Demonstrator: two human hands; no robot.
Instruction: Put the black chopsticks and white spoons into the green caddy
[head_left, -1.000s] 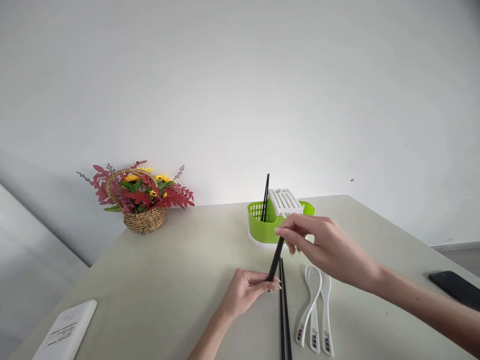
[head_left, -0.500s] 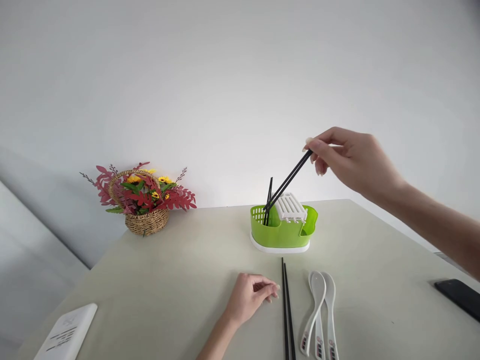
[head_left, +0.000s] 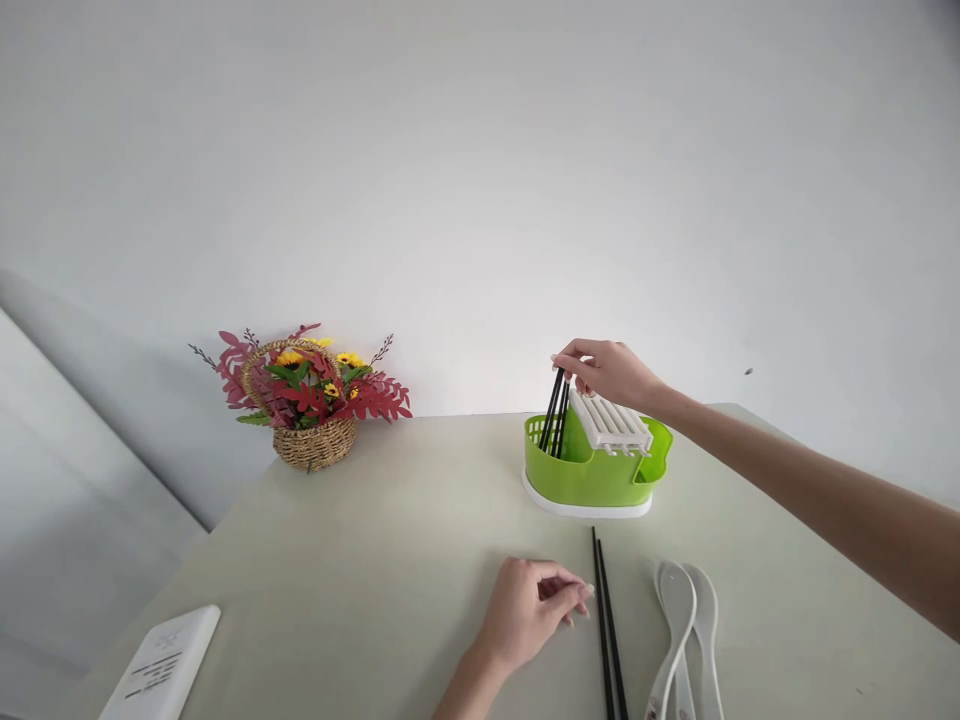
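My right hand (head_left: pixel 611 371) pinches the upper ends of black chopsticks (head_left: pixel 553 402), whose lower ends are inside the left compartment of a green utensil holder (head_left: pixel 574 482). Other chopsticks stand close beside them there, so which ones the fingers touch is hard to separate. On the table, my left hand (head_left: pixel 529 610) rests with its fingers curled and nothing visible in them. Just right of its fingertips lies another pair of black chopsticks (head_left: pixel 610 622). Several white spoons (head_left: pixel 679 605) lie in an overlapping bunch further right, their handle ends cut off by the frame.
A white slatted rack (head_left: pixel 611 420) with small hooks sits on top of the holder. At the back left stands a wicker basket (head_left: pixel 315 445) of red and yellow flowers against the wall. A white flat device (head_left: pixel 161 660) lies at the front left of the table (head_left: pixel 360 600).
My right hand has moved down and left, bringing the chopsticks from a slant to nearly upright in the holder. The view has shifted slightly; the left hand stays curled beside the table chopsticks.
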